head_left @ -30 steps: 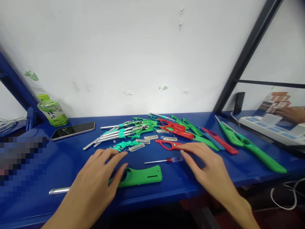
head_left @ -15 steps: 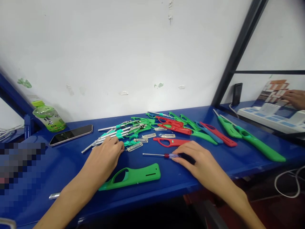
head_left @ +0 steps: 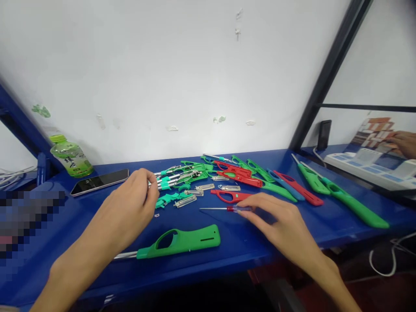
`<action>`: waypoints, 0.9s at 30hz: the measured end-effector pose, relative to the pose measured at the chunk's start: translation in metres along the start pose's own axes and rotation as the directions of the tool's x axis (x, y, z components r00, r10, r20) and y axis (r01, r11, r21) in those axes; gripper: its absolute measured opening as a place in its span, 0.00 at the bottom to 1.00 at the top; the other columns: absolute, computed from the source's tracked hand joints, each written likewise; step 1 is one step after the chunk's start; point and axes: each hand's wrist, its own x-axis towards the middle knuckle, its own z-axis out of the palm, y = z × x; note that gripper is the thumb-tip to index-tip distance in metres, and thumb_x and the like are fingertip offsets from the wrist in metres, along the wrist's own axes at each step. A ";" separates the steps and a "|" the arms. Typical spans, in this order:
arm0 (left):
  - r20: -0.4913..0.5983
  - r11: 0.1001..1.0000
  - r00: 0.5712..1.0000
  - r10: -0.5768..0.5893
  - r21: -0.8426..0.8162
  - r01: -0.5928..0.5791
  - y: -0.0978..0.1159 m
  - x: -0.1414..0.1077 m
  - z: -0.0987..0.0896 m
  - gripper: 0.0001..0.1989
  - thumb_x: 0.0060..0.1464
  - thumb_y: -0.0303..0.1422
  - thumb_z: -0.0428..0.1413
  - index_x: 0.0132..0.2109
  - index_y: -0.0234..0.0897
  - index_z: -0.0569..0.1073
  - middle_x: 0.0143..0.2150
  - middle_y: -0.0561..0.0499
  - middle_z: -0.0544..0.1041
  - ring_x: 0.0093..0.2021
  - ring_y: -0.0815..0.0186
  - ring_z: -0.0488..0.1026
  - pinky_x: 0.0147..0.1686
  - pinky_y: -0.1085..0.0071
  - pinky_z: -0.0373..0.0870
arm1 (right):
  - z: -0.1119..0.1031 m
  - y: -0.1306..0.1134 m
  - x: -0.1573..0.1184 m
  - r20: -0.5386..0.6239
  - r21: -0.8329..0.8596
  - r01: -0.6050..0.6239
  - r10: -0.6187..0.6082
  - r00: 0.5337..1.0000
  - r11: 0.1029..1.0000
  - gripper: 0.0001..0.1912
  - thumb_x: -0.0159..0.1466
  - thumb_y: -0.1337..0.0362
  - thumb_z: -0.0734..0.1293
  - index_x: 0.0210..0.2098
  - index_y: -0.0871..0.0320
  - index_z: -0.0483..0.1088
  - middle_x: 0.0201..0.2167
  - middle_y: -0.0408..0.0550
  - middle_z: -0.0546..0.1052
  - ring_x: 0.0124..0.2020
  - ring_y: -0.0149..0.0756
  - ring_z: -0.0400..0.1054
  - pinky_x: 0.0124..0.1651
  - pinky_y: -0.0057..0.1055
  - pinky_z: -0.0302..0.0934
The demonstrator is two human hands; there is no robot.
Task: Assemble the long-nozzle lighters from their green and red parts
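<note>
Smooth blue tabletop [head_left: 237,242], lower half. Left hand [head_left: 131,197], centre-left: fingers curled in at shiny metal rods [head_left: 177,178]; can't tell if holding any. Right hand [head_left: 277,214], right of centre: half-open, thumb and fingertips pinching screwdriver [head_left: 230,209]. Green plastic lighter [head_left: 195,239], lower centre: looped grip, untouched. Screwdriver: centre, right hand nearer, long axis sideways, slim metal shaft pointing left, translucent handle.

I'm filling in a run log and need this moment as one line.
left hand: at metal tubes, grip unclear | right hand: holding red-collared screwdriver | near table edge: green long-necked lighter, lying flat
</note>
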 end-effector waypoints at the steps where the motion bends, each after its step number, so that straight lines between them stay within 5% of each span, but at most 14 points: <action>1: -0.020 0.998 0.999 -0.035 -0.052 0.034 0.000 0.001 -0.005 0.12 0.71 0.43 0.44 0.39 0.44 0.64 0.30 0.52 0.72 0.27 0.60 0.71 0.27 0.64 0.63 | -0.005 -0.007 0.008 -0.049 0.020 0.027 -0.026 0.998 0.999 0.05 0.74 0.62 0.71 0.45 0.50 0.82 0.43 0.45 0.87 0.44 0.43 0.83 0.50 0.40 0.78; 5: -0.037 0.926 0.985 -0.168 -0.348 0.145 0.000 0.002 -0.014 0.12 0.66 0.46 0.50 0.37 0.45 0.65 0.24 0.58 0.64 0.23 0.63 0.63 0.23 0.67 0.58 | -0.030 -0.042 0.043 -0.167 -0.021 0.181 -0.182 0.969 0.983 0.06 0.72 0.65 0.73 0.47 0.48 0.82 0.44 0.44 0.87 0.42 0.41 0.83 0.47 0.38 0.78; 9: 0.032 0.799 0.980 -0.196 -0.574 0.178 0.000 -0.002 -0.016 0.16 0.64 0.49 0.53 0.34 0.44 0.65 0.22 0.60 0.62 0.21 0.67 0.60 0.21 0.71 0.59 | -0.046 -0.073 0.064 -0.296 -0.057 0.191 -0.199 0.934 0.980 0.03 0.72 0.61 0.74 0.45 0.46 0.82 0.40 0.42 0.85 0.38 0.38 0.80 0.43 0.35 0.75; 15: 0.171 0.547 0.974 -0.148 -0.807 0.225 0.001 -0.004 -0.021 0.17 0.62 0.48 0.63 0.34 0.40 0.74 0.19 0.58 0.69 0.18 0.73 0.58 0.17 0.78 0.50 | -0.023 -0.092 0.065 -0.402 0.150 0.175 -0.102 0.910 0.973 0.05 0.69 0.65 0.77 0.41 0.46 0.83 0.38 0.42 0.84 0.37 0.38 0.76 0.38 0.35 0.72; 20: 0.219 0.359 0.962 -0.161 -0.895 0.263 0.004 -0.005 -0.014 0.15 0.58 0.46 0.66 0.36 0.38 0.79 0.21 0.54 0.74 0.21 0.72 0.62 0.18 0.77 0.53 | -0.005 -0.097 0.068 -0.412 0.236 0.277 -0.163 0.897 0.931 0.09 0.68 0.70 0.76 0.41 0.47 0.82 0.37 0.41 0.84 0.36 0.37 0.77 0.39 0.37 0.71; 27: 0.217 0.261 0.959 -0.183 -0.930 0.260 0.015 -0.010 -0.013 0.18 0.54 0.48 0.69 0.37 0.38 0.81 0.22 0.55 0.71 0.21 0.71 0.60 0.20 0.75 0.52 | -0.005 -0.091 0.068 -0.367 0.267 0.326 -0.217 0.904 0.907 0.13 0.67 0.73 0.76 0.43 0.47 0.83 0.40 0.40 0.86 0.39 0.37 0.80 0.41 0.37 0.73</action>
